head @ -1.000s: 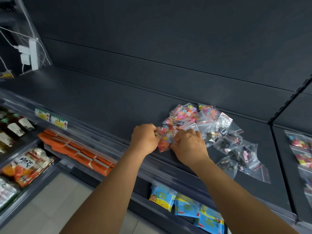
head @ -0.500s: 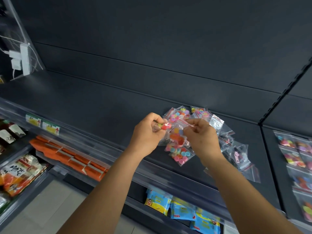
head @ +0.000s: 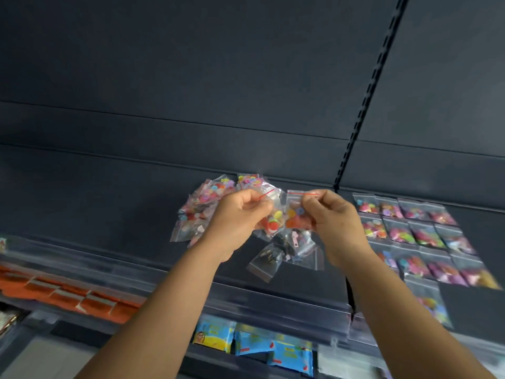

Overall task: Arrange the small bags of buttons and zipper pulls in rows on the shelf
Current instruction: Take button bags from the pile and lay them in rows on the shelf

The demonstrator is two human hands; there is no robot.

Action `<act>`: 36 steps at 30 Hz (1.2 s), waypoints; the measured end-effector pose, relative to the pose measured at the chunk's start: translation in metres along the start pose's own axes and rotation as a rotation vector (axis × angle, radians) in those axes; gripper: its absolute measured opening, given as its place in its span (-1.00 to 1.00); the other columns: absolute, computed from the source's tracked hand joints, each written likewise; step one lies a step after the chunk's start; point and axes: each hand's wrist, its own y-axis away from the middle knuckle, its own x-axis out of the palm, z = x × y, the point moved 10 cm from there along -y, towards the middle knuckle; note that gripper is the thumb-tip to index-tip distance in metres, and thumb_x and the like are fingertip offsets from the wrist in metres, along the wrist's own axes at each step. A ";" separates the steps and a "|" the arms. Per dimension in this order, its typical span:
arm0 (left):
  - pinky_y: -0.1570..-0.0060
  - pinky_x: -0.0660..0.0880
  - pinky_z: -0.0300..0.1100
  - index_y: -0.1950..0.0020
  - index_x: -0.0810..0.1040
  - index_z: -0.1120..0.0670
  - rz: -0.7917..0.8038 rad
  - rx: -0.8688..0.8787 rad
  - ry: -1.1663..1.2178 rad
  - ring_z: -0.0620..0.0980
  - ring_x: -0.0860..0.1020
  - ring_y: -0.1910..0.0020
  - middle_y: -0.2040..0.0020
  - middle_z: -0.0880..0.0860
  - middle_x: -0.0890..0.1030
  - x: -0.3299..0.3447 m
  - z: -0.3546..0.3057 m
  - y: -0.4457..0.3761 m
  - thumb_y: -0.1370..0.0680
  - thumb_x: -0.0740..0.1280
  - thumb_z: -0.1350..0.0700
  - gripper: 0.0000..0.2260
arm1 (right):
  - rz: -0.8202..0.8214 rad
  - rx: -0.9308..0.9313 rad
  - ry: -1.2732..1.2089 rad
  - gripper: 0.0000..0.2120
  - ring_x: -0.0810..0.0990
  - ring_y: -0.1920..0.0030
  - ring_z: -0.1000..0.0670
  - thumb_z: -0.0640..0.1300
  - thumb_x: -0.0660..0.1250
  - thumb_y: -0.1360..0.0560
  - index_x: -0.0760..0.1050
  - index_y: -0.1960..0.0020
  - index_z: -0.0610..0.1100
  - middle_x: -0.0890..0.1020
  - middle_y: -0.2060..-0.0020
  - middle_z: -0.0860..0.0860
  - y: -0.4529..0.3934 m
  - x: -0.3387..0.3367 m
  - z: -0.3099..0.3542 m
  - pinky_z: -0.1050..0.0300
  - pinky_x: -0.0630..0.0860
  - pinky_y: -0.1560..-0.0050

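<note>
- Fingers of the left hand (head: 240, 214) curl round a clear bag of coloured buttons (head: 273, 220), pinching it near its red-striped top edge.
- The right hand (head: 332, 214) pinches a second button bag (head: 296, 214) at its red seal strip, thumb and fingers closed on the plastic.
- Both bags are held up side by side, touching, above the loose pile of bags (head: 207, 203).
- That pile lies on the dark shelf (head: 109, 203), against the back panel; its nearer bags hold zipper pulls (head: 295, 242), just below the hands.
- Right of the pile, past the slotted upright (head: 366, 105), button bags lie flat in tidy rows (head: 415, 231), with one more bag (head: 431, 302) alone in front of them.
- Below and left of the pile, orange packets (head: 68, 294) sit on a lower shelf.
- Directly below the pile, blue packets (head: 257, 343) line another lower shelf.
</note>
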 end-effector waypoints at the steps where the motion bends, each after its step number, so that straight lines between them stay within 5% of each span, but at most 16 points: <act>1: 0.07 0.60 -0.02 0.10 0.62 0.05 -0.008 0.004 0.002 0.03 0.65 0.15 0.19 0.00 0.69 0.011 -0.002 0.000 -0.51 0.36 0.17 -0.94 | -0.013 -0.012 0.006 -0.87 0.67 0.35 -0.08 -0.24 0.29 -0.53 0.54 0.19 -0.17 0.67 0.36 -0.04 0.000 -0.012 0.002 0.13 0.62 0.32; 5: 0.21 0.61 -0.15 0.14 0.61 0.02 0.031 0.024 -0.048 -0.07 0.63 0.24 0.24 -0.03 0.68 0.072 -0.011 0.004 -0.50 0.35 0.16 -0.93 | -0.116 -0.035 0.067 -0.86 0.68 0.33 -0.01 -0.24 0.30 -0.53 0.55 0.20 -0.16 0.68 0.32 -0.06 0.001 -0.076 0.009 0.12 0.62 0.26; 12: 0.38 0.50 -0.18 0.18 0.57 0.04 -0.007 0.040 -0.126 -0.12 0.55 0.44 0.37 -0.04 0.62 0.171 -0.022 0.009 -0.52 0.35 0.16 -0.92 | 0.053 0.094 0.077 -0.89 0.67 0.25 -0.05 -0.14 0.34 -0.51 0.60 0.12 -0.16 0.71 0.22 -0.12 0.013 -0.147 0.006 0.10 0.60 0.20; 15: 0.32 0.55 -0.09 0.19 0.57 0.03 -0.053 0.053 -0.146 -0.11 0.56 0.44 0.37 -0.05 0.62 0.200 -0.029 0.012 -0.49 0.38 0.13 -0.94 | 0.128 0.142 0.047 -0.84 0.67 0.23 -0.06 -0.16 0.41 -0.46 0.59 -0.01 -0.20 0.71 0.16 -0.13 0.018 -0.173 0.005 0.16 0.56 0.26; 20: 0.25 0.51 -0.24 0.13 0.61 -0.01 -0.102 0.010 -0.064 -0.17 0.60 0.32 0.29 -0.08 0.66 0.237 -0.032 0.019 -0.43 0.40 0.07 -0.95 | 0.084 0.179 0.043 -0.80 0.65 0.38 -0.03 -0.31 0.44 -0.41 0.56 -0.02 -0.24 0.70 0.26 -0.15 0.025 -0.217 0.003 0.25 0.49 0.46; 28: 0.06 0.56 -0.07 0.15 0.63 -0.02 -0.117 -0.034 0.038 -0.12 0.59 0.27 0.25 -0.05 0.67 0.263 -0.037 0.025 -0.47 0.39 0.05 -0.95 | -0.026 0.188 0.007 -0.94 0.69 0.25 -0.07 -0.23 0.37 -0.49 0.61 0.07 -0.14 0.72 0.21 -0.08 0.023 -0.274 -0.003 0.08 0.61 0.16; 32: 0.03 0.55 -0.15 0.03 0.62 -0.04 -0.010 -0.082 -0.052 -0.09 0.62 0.11 0.14 -0.05 0.69 0.286 -0.030 0.031 -0.51 0.35 0.04 -0.92 | -0.054 0.181 0.117 -0.75 0.65 0.18 -0.02 -0.10 0.21 -0.59 0.62 0.16 -0.07 0.70 0.22 0.04 0.023 -0.284 -0.008 0.03 0.55 0.03; 36: 0.28 0.49 -0.28 0.13 0.61 -0.09 0.041 -0.065 -0.201 -0.19 0.58 0.26 0.24 -0.10 0.68 0.292 -0.025 0.040 -0.54 0.32 0.05 -0.90 | -0.085 0.099 0.313 -0.74 0.59 0.42 0.19 -0.14 0.23 -0.57 0.58 0.25 -0.05 0.62 0.43 0.12 0.032 -0.302 -0.001 0.34 0.49 0.39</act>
